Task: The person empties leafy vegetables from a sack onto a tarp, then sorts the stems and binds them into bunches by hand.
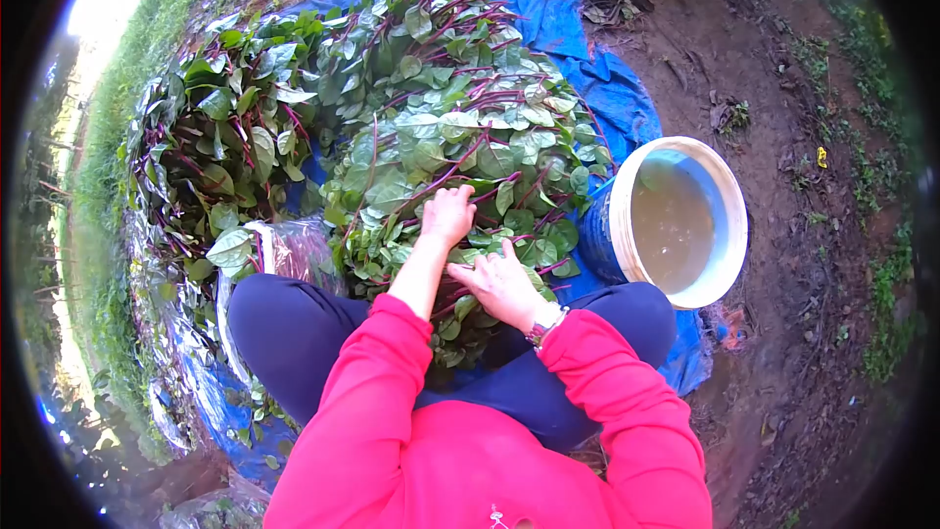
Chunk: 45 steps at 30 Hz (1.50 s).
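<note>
In front of my crossed legs lies a big heap of Malabar spinach (421,127), with glossy green leaves and purple-red stems. My left hand (449,216) reaches into the middle of the heap, its fingers curled in on a stem among the leaves. Closer to my lap, my right hand (501,286) is bent over the near edge of the heap, its fingers closed around stems and partly hidden by leaves. A bracelet and a watch-like band circle the right wrist.
A blue tarp (548,0) lies under the heap. On the right, a blue-and-white bucket (729,225) holds cloudy water. Darker stems (211,127) are piled at the left, near clear plastic wrap (294,250). Bare soil (783,333) and grass lie around.
</note>
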Available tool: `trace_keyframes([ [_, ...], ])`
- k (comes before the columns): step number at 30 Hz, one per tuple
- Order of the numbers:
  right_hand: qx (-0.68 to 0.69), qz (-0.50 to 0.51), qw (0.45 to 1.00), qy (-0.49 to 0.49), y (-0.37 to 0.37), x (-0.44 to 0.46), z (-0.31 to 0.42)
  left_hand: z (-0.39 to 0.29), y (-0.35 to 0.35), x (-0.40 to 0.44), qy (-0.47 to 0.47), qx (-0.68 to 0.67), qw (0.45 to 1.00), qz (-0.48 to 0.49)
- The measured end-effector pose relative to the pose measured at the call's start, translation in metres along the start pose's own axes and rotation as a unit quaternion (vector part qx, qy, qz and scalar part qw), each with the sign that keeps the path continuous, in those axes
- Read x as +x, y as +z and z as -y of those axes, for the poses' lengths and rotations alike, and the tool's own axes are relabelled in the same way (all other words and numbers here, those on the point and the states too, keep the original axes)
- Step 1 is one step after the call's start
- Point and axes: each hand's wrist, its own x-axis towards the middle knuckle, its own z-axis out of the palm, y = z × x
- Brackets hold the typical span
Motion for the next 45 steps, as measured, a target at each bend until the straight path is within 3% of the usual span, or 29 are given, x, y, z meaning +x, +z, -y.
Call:
trace_keyframes([
  [5, -0.041, -0.026, 0.996, 0.071, 0.011, 0.003, -0.007, -0.008, 0.020, 0.007, -0.012, 0.098, 0.991, 0.095],
  [7, -0.080, 0.009, 0.992, 0.094, 0.010, 0.004, -0.011, -0.010, 0.001, -0.003, 0.001, 0.076, 0.993, 0.087],
  [10, -0.098, -0.030, 0.989, 0.105, 0.007, 0.004, -0.010, 0.006, -0.012, -0.022, 0.041, -0.102, 0.991, 0.074],
  [11, -0.100, -0.032, 0.989, 0.106, 0.004, 0.005, -0.009, 0.014, -0.014, -0.030, 0.040, -0.100, 0.991, 0.075],
  [13, -0.094, -0.062, 0.989, 0.096, 0.004, 0.006, -0.008, 0.017, -0.031, -0.045, 0.021, -0.235, 0.947, 0.218],
  [14, -0.089, -0.092, 0.988, 0.087, 0.004, 0.006, -0.008, 0.014, -0.042, -0.052, 0.014, -0.238, 0.937, 0.254],
  [17, -0.068, -0.174, 0.981, 0.043, 0.004, 0.006, -0.012, 0.026, -0.043, -0.056, 0.023, -0.301, 0.914, 0.273],
  [18, -0.069, -0.173, 0.982, 0.043, 0.004, 0.004, -0.013, 0.024, -0.056, -0.053, 0.002, -0.300, 0.890, 0.344],
  [21, -0.074, -0.163, 0.983, 0.028, 0.008, 0.000, -0.015, 0.031, -0.056, -0.047, 0.016, -0.285, 0.868, 0.406],
  [23, -0.049, -0.057, 0.996, 0.038, 0.015, -0.003, -0.016, 0.032, -0.052, -0.036, 0.029, -0.302, 0.860, 0.409],
  [25, -0.050, -0.043, 0.997, 0.037, 0.012, -0.001, -0.014, 0.031, -0.036, -0.012, 0.095, -0.249, 0.918, 0.292],
  [26, -0.042, -0.022, 0.998, 0.043, 0.009, 0.000, -0.011, 0.027, -0.026, -0.002, 0.072, -0.180, 0.974, 0.113],
  [27, -0.034, -0.002, 0.998, 0.048, 0.007, 0.002, -0.010, 0.020, -0.018, 0.009, 0.045, -0.104, 0.991, -0.072],
  [31, -0.024, -0.015, 0.998, 0.060, 0.004, 0.006, -0.008, -0.001, -0.017, 0.044, -0.033, 0.003, 0.980, -0.194],
  [33, -0.033, -0.026, 0.996, 0.078, 0.008, 0.006, -0.010, 0.002, -0.021, 0.050, -0.018, 0.140, 0.985, -0.103],
  [35, -0.021, 0.000, 0.996, 0.090, 0.008, 0.005, -0.012, 0.006, -0.025, 0.041, -0.006, 0.132, 0.987, -0.095],
  [38, -0.038, 0.024, 0.993, 0.110, 0.007, 0.006, -0.010, 0.014, -0.029, 0.014, 0.047, -0.065, 0.994, -0.069],
  [40, -0.051, -0.022, 0.993, 0.100, 0.001, 0.007, -0.009, 0.015, -0.041, -0.014, 0.077, -0.225, 0.969, 0.061],
  [41, -0.070, -0.068, 0.991, 0.091, -0.002, 0.008, -0.009, 0.015, -0.046, -0.025, 0.048, -0.236, 0.954, 0.181],
  [43, -0.045, -0.064, 0.993, 0.087, -0.001, 0.009, -0.009, 0.014, -0.052, -0.036, 0.026, -0.224, 0.931, 0.286],
  [45, -0.047, -0.128, 0.989, 0.051, 0.005, 0.007, -0.010, 0.016, -0.057, -0.029, 0.028, -0.212, 0.917, 0.336],
])
